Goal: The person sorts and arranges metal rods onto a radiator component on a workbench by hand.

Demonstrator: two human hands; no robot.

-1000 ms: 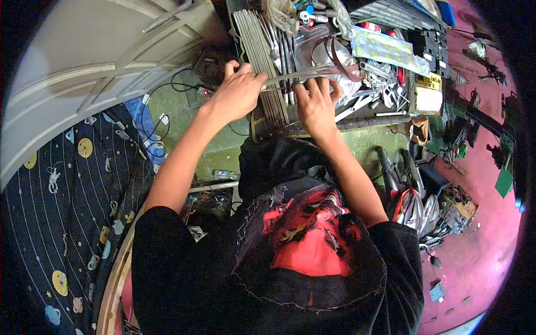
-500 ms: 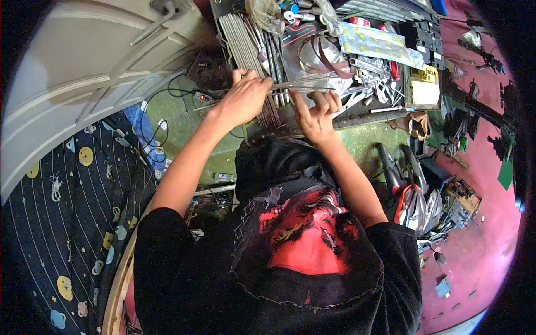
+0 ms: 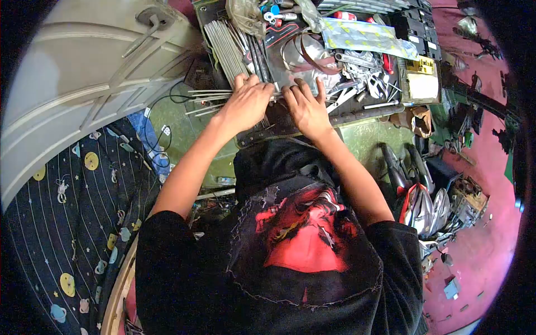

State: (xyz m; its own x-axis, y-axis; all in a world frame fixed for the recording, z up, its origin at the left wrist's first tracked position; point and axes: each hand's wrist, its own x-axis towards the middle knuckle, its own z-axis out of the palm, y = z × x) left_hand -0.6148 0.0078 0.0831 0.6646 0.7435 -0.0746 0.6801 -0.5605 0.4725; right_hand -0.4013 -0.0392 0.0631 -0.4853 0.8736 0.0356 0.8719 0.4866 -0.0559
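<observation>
My left hand (image 3: pixel 248 103) is closed around a loose bunch of thin grey welding rods (image 3: pixel 209 97). Their ends fan out to the left past my wrist. My right hand (image 3: pixel 307 109) is close beside it, palm down over the near edge of the table, fingers bent down at the same bunch. A short stretch of the rods shows between the hands; the rest of that side is hidden under my right fingers. More welding rods (image 3: pixel 223 51) lie side by side on the table (image 3: pixel 268 133), just beyond my left hand.
A clear plastic bag (image 3: pixel 290 64) and a brown strap (image 3: pixel 312 58) lie beyond my right hand. Wrenches (image 3: pixel 357 61) and other metal tools are heaped to the right. A patterned packet (image 3: pixel 368 38) lies behind them. A pale door (image 3: pixel 106 67) stands at the left.
My right hand has moved slightly left and its fingers have come down onto the rods. The rods now stick out further and more spread at the left. The view has shifted slightly.
</observation>
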